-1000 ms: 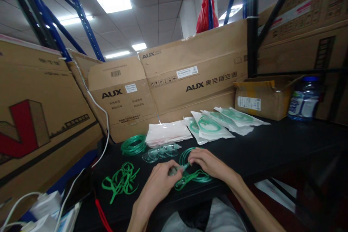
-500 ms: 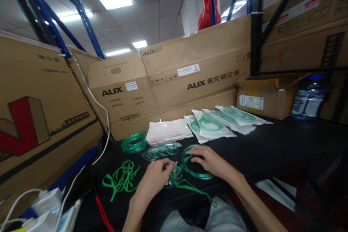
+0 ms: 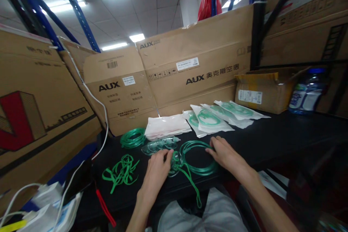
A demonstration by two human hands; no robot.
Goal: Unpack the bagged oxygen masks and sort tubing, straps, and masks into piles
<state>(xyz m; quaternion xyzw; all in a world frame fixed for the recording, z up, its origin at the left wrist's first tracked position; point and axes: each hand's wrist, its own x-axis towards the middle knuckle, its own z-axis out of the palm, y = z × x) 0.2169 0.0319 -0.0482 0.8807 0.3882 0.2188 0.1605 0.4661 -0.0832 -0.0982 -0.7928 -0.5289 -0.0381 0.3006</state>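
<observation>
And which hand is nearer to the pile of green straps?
Left. The left hand is just to the right of the pile; the right hand is farther right, by the coiled tube.

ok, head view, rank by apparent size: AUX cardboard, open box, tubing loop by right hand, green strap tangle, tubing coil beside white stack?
1. AUX cardboard
2. Open box
3. Tubing loop and green strap tangle: outlines look alike, not ranked
4. Tubing coil; farther back, which may shrink it
</observation>
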